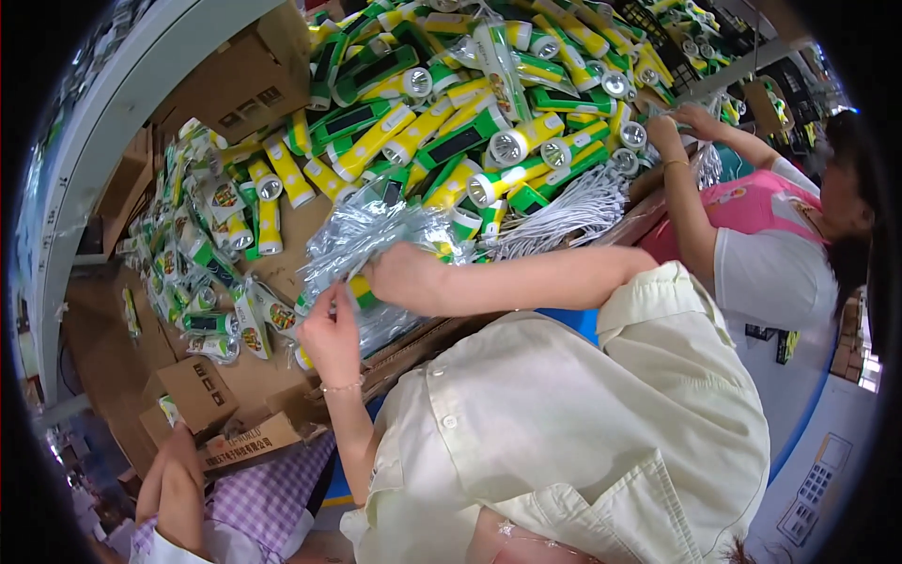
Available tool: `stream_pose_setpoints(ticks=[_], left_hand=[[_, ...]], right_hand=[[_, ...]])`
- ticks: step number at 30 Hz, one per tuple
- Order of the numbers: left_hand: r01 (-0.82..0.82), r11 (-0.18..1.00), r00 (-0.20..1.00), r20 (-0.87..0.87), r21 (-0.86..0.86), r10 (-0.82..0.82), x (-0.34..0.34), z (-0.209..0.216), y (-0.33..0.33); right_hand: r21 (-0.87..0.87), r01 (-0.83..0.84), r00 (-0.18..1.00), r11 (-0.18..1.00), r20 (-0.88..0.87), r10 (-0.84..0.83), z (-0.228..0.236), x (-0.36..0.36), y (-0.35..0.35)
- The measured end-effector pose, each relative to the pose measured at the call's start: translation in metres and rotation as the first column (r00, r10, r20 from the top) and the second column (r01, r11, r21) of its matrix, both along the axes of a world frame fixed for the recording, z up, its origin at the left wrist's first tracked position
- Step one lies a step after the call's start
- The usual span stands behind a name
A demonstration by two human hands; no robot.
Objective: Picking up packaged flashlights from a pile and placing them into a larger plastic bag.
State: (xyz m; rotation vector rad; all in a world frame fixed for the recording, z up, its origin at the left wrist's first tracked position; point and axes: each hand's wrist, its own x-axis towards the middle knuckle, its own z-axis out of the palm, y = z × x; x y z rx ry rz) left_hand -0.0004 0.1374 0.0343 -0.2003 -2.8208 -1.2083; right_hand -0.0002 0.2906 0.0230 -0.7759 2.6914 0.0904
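Left of the frame's centre, our left hand (331,336) pinched a bagged flashlight (361,292); we couldn't tell how our right hand's (411,279) hidden fingers stood. Clear bags (349,235) and loose flashlights (526,141) crowded above.

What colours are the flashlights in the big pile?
Mainly yellow and green flashlights, clearest in the head view.

Loose flashlights (460,139) heaped on surface (299,224); bagged flashlights (211,258) left, cardboard box (235,80) behind them; cables (575,212) right of plastic bags (349,233).
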Motion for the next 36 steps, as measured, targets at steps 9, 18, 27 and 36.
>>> stream_pose_setpoints(ticks=[9,18,27,36], left_hand=[[-0.117,0.979,0.947,0.316,0.167,0.059,-0.005,-0.007,-0.011],[-0.104,0.984,0.94,0.338,0.147,0.049,-0.004,-0.012,-0.015],[-0.077,0.988,0.968,0.247,0.137,0.041,-0.009,-0.02,-0.018],[-0.122,0.979,0.945,0.322,0.163,0.064,-0.011,-0.024,-0.022]], right_hand=[[-0.203,0.155,0.976,0.967,-0.12,-0.181,-0.019,0.043,0.193],[0.18,0.012,0.999,0.984,-0.046,-0.004,-0.014,0.057,0.203],[-0.414,0.321,0.931,0.852,-0.03,-0.365,0.034,0.043,0.212],[-0.95,0.152,0.986,-0.274,0.165,-0.022,0.103,-0.006,0.053]])
